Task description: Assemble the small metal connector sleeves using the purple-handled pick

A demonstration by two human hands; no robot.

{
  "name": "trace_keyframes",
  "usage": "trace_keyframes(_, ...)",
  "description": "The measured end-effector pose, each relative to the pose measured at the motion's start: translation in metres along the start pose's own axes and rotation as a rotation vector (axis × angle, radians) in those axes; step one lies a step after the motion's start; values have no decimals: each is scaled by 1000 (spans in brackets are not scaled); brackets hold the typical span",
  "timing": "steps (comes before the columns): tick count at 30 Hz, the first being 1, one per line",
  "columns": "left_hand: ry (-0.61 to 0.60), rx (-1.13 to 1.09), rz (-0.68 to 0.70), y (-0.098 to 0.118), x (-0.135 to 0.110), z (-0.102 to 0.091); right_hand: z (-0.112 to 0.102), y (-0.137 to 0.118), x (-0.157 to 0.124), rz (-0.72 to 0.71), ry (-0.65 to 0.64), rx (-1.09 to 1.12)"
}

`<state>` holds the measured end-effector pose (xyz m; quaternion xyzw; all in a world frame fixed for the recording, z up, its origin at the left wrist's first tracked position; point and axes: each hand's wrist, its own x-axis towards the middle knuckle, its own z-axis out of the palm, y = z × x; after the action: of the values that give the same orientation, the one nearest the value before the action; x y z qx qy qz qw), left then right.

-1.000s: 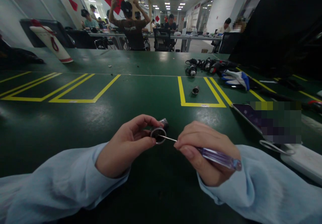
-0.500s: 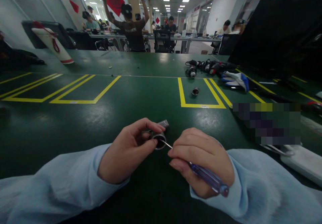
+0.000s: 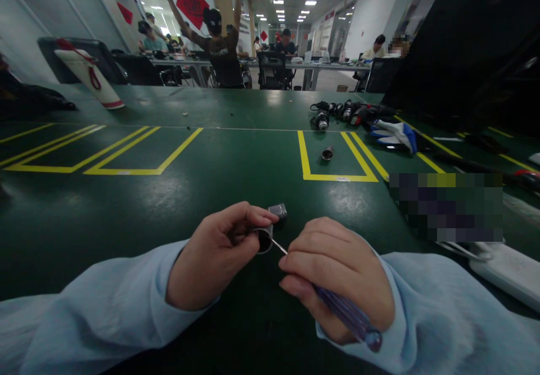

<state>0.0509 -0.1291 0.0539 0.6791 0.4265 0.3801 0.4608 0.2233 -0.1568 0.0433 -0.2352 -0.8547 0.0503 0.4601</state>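
Note:
My left hand (image 3: 219, 254) is closed around a small metal cylindrical part (image 3: 265, 239), its open end turned toward my right. My right hand (image 3: 337, 276) grips a screwdriver with a clear purple handle (image 3: 348, 316); the thin metal shaft (image 3: 278, 246) reaches into the mouth of the part. Just behind the part, a small grey cap-like piece (image 3: 278, 211) rests on the green table (image 3: 169, 206). Both hands hover low over the table near its front edge.
A loose metal part (image 3: 328, 152) lies inside a yellow-taped box. Several black parts (image 3: 333, 111) and a blue-white glove (image 3: 394, 133) sit at the back right. A white flat device (image 3: 506, 271) lies at the right. A white cone (image 3: 90, 80) stands far left. People work at tables behind.
My right hand has turned, swinging the screwdriver handle downward and toward me. My left hand has tilted the part so its opening faces more sideways. A person in the background has raised both arms higher.

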Motion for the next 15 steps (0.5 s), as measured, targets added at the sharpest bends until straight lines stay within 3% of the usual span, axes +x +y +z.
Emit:
trace_keyframes(8,-4,-35,-3,9,1,-7,-16,-8,-1,-9,93,63)
trace_keyframes(12,111,-83,17,17,9,-17,-20,-6,-2,-8,82,15)
trace_keyframes(15,217,-166,-11,14,22,-26,-9,1,-6,-8,-40,27)
